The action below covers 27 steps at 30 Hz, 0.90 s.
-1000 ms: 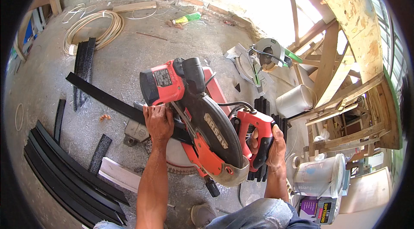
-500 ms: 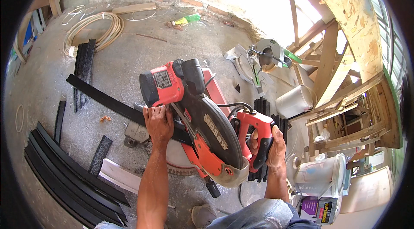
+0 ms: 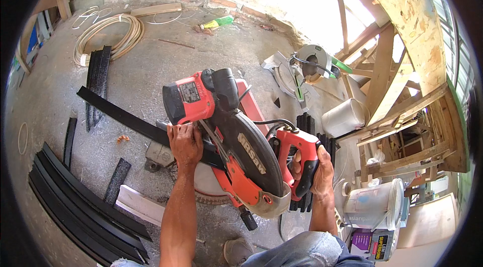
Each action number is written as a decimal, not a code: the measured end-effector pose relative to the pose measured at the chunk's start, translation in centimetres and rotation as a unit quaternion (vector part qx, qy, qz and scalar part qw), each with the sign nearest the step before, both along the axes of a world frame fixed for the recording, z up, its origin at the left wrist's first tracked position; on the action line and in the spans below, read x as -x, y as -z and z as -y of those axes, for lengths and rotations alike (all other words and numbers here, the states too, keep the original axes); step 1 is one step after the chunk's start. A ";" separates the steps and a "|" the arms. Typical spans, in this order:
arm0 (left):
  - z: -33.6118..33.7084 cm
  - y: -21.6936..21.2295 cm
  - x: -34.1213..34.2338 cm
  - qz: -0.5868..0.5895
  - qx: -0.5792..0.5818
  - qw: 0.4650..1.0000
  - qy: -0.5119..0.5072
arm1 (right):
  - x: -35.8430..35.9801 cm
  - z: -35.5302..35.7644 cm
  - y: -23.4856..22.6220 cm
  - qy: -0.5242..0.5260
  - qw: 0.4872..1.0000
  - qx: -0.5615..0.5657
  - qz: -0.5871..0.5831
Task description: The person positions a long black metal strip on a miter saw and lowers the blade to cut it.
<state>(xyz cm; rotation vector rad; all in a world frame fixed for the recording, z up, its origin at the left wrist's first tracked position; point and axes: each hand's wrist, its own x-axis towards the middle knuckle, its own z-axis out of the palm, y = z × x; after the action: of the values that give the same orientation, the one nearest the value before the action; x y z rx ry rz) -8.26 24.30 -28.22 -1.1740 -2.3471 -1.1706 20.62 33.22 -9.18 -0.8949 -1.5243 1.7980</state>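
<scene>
A red and black mitre saw [image 3: 236, 141] stands on the concrete floor in front of me, its blade guard lowered. My right hand [image 3: 314, 169] is closed around the saw's red handle [image 3: 299, 148]. A long black strip [image 3: 126, 118] lies across the saw's base and runs out to the left. My left hand [image 3: 185, 142] presses down on that strip right beside the blade.
Stacked black strips [image 3: 75, 206] lie at lower left, more strips [image 3: 95, 81] and a hose coil [image 3: 108, 35] farther back. A second saw [image 3: 302, 68] sits behind. Paint buckets [image 3: 375, 204], a white container [image 3: 344, 116] and wooden frames [image 3: 397, 111] crowd the right.
</scene>
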 end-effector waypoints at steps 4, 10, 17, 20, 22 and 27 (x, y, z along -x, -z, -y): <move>0.0 -0.2 0.0 0.000 0.008 1.000 0.003 | 0.1 0.0 -0.2 0.001 1.000 0.000 0.001; 0.0 -0.1 -0.1 0.001 0.014 1.000 0.000 | 0.1 0.0 -0.2 -0.007 1.000 -0.017 0.002; 0.1 -0.1 0.0 0.003 0.013 1.000 0.002 | 0.2 0.1 -0.1 -0.001 1.000 -0.006 0.000; 0.1 -0.2 0.0 0.003 0.008 1.000 0.001 | 0.2 0.1 0.0 0.008 1.000 -0.006 0.000; 0.1 -0.1 0.0 0.005 0.010 1.000 0.001 | 0.2 0.1 -0.1 0.006 1.000 -0.010 0.002; -0.1 -0.1 -0.1 0.005 0.004 1.000 -0.003 | 0.2 0.1 -0.2 0.002 1.000 -0.014 0.002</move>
<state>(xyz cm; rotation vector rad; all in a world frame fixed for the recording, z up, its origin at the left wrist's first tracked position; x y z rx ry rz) -8.17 24.37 -28.12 -1.1649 -2.3625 -1.1686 20.39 33.11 -8.98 -0.8881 -1.5442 1.7687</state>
